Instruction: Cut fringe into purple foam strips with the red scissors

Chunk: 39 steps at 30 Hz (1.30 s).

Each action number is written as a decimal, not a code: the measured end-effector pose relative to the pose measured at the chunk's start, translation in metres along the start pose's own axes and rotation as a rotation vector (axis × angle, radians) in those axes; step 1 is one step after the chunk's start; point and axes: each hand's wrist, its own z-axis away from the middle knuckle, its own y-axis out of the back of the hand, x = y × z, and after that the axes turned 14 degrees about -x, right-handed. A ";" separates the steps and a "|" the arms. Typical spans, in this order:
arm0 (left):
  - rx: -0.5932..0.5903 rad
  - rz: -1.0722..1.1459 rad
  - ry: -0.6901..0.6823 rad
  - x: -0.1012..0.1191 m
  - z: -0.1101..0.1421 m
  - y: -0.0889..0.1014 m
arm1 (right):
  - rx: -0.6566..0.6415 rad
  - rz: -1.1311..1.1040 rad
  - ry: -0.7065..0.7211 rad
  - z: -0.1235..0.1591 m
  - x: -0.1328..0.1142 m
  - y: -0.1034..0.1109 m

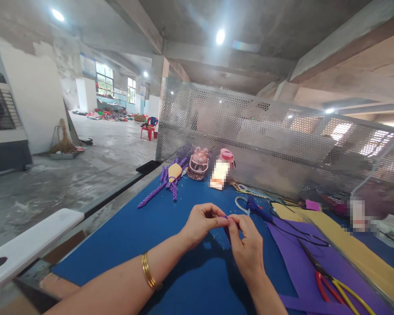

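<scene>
My left hand point(200, 224) and my right hand point(248, 247) meet over the middle of the blue tabletop point(124, 249). Both pinch a small purple strip point(225, 217) between thumb and fingertips. Most of the strip is hidden by my fingers, so I cannot make out its full shape. Right of my right hand lie a purple sheet point(287, 249) and scissors point(320, 267) with red and yellow handles. A blue glue gun point(260, 210) with a dark cord rests just beyond that hand. Purple flower sprigs point(153, 194) with a yellow piece point(175, 172) lie at the far left.
A pink animal-shaped bottle point(198, 164) and another pink bottle point(227, 155) stand at the back, before a perforated metal screen point(259, 131). Yellow sheet material point(354, 249) runs along the right. A white stool point(36, 243) is beside the table's left edge.
</scene>
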 end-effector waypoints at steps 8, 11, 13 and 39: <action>-0.063 0.041 0.045 -0.005 -0.001 0.001 | -0.003 -0.003 -0.026 0.001 -0.001 0.002; -0.074 0.044 0.043 -0.003 -0.001 0.001 | 0.003 -0.008 -0.049 0.001 -0.001 0.003; -0.042 0.040 0.029 -0.001 -0.002 0.003 | -0.007 -0.009 -0.060 0.000 0.000 0.003; 0.057 0.060 -0.091 -0.001 -0.006 0.015 | -0.099 0.100 0.027 0.001 0.005 0.001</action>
